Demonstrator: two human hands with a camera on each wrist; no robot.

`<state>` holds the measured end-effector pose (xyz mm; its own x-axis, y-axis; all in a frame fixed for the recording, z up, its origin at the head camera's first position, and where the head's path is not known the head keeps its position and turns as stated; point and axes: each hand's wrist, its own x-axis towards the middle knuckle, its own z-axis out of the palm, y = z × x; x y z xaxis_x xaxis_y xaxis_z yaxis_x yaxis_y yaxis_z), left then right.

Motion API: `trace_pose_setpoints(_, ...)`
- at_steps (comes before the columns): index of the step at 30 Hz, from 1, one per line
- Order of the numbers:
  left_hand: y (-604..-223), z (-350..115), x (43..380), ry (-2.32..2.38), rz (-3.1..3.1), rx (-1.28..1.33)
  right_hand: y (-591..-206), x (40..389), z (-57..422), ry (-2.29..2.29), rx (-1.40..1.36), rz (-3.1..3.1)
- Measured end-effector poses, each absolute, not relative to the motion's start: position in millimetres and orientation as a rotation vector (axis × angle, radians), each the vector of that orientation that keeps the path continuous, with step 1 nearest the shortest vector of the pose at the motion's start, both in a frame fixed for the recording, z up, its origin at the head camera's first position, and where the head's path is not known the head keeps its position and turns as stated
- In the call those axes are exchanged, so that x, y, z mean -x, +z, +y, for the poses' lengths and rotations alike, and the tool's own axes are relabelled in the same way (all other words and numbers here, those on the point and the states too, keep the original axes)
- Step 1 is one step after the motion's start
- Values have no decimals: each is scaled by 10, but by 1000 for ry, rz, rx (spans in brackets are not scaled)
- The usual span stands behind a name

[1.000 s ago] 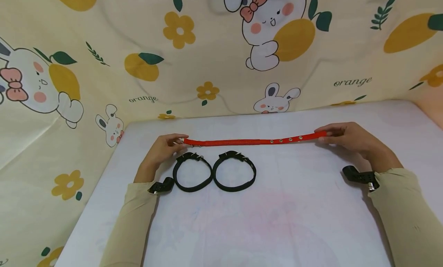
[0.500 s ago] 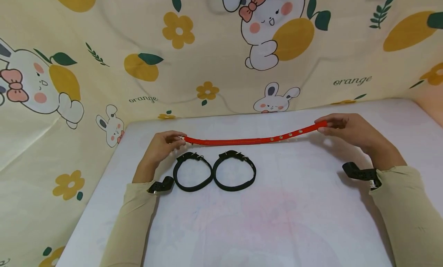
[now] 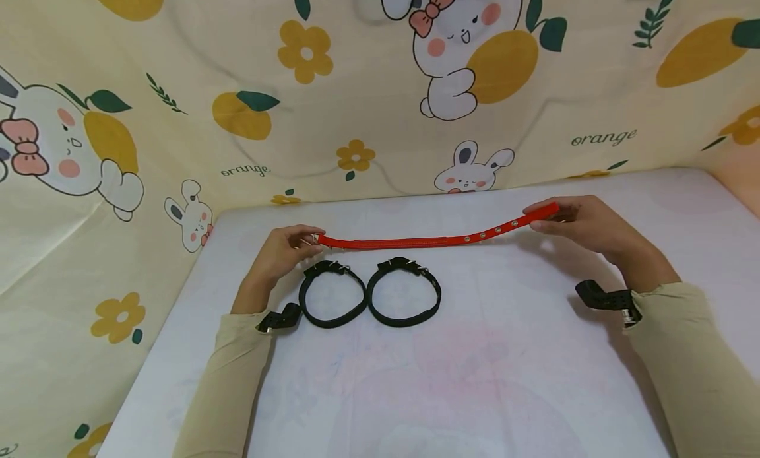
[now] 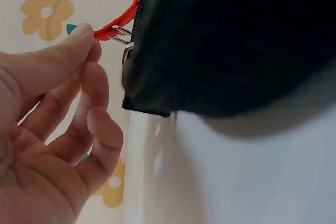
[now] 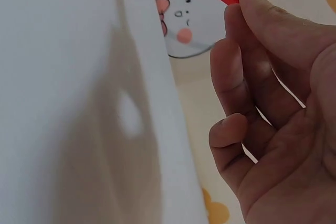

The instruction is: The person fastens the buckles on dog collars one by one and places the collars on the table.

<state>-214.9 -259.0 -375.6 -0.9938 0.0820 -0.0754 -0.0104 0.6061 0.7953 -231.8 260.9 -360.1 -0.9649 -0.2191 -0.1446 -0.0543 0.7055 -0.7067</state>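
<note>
A red collar (image 3: 404, 244) with metal eyelets stretches between both hands in the head view. My left hand (image 3: 284, 252) pinches its buckle end between thumb and forefinger; the silver buckle (image 4: 122, 34) shows in the left wrist view. At the other end my right hand (image 3: 600, 230) pinches the strap near its tip, raised above the table, so the eyelet part slopes upward. In front of the red collar lie two black collars, each fastened into a ring: a left one (image 3: 303, 303) beside my left wrist and a right one (image 3: 439, 293), touching or nearly touching.
The table (image 3: 451, 379) has a white cover. A cream cloth (image 3: 368, 101) printed with rabbits and oranges hangs behind it and along the left side. A black wrist camera (image 3: 279, 318) sits close to the left black collar.
My right hand has lifted its end of the red collar, then shifted slightly left, gripping farther from the tip. The left hand has barely moved. The black collars stay in place.
</note>
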Motion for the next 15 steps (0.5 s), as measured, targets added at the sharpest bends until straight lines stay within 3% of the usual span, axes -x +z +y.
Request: trace_pose_setpoints(15,-3499,-2493,2047,1515,2814,-172,-3402,2212,2453,-1439,316,2761)
